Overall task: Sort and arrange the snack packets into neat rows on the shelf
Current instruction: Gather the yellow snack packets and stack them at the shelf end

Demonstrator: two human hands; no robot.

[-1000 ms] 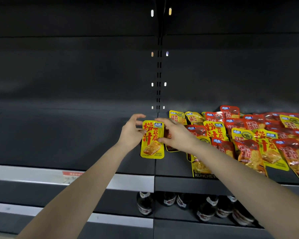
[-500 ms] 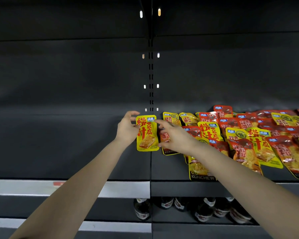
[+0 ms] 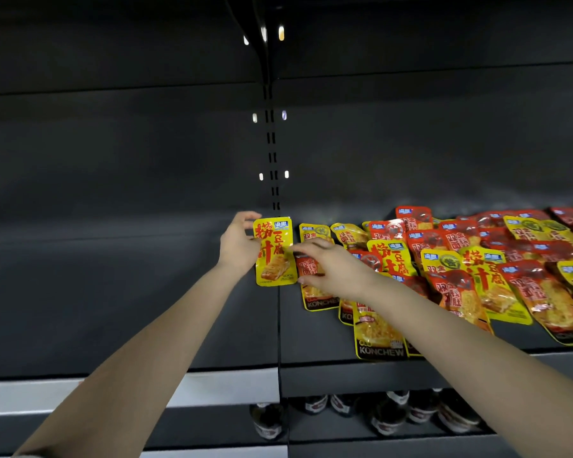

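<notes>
Packet [image 3: 273, 251] has moved back to the shelf [image 3: 146, 292] rear edge, by the seam. L hand [image 3: 237, 247] & R hand [image 3: 331, 267] grips clamped on its sides. Prob. starts a row; pile [image 3: 460, 259] at right unsorted.

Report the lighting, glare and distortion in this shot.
Head view: dim, the dark shelf nearly featureless; light falls mostly on the snack packets, glossy sheen on the red ones; wide-angle lens bends the upright at the top; bottles below sit in shadow, labels unreadable; the yellow packet in the left hand reads sharp.
</notes>
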